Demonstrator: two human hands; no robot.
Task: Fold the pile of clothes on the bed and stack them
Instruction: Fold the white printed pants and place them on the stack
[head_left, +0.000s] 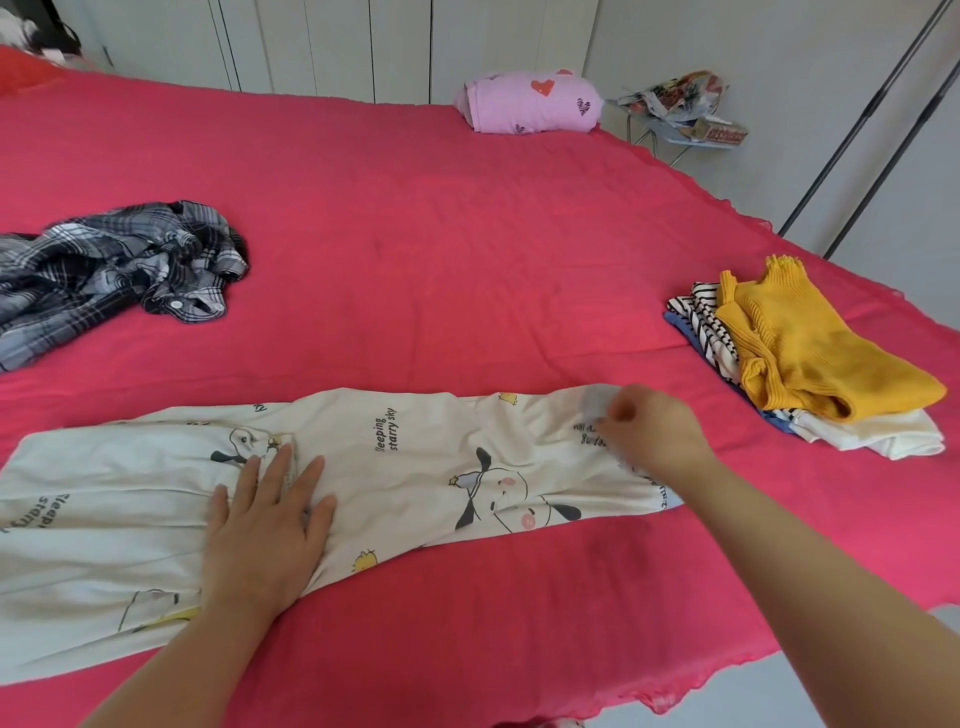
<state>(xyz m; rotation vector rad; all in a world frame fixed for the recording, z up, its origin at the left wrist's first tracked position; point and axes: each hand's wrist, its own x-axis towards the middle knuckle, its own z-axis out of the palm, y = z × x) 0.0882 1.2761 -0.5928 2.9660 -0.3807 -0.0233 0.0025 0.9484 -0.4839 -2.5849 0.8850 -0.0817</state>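
Cream cartoon-print pyjama trousers (415, 467) lie stretched across the near part of the red bed (415, 249). My left hand (267, 525) presses flat on them near the middle, fingers straight and spread. My right hand (649, 431) grips the blue-cuffed right end of the trousers with curled fingers. A crumpled grey plaid shirt (114, 270) lies unfolded at the left. At the right sits a stack of folded clothes (810, 364) with a yellow knit sweater on top, over striped and white pieces.
A pink heart-print pillow (530, 101) lies at the far edge of the bed. Beyond the bed's right side stand a small rack with bags (680, 114) and dark poles (862, 124). White wardrobe doors line the back wall.
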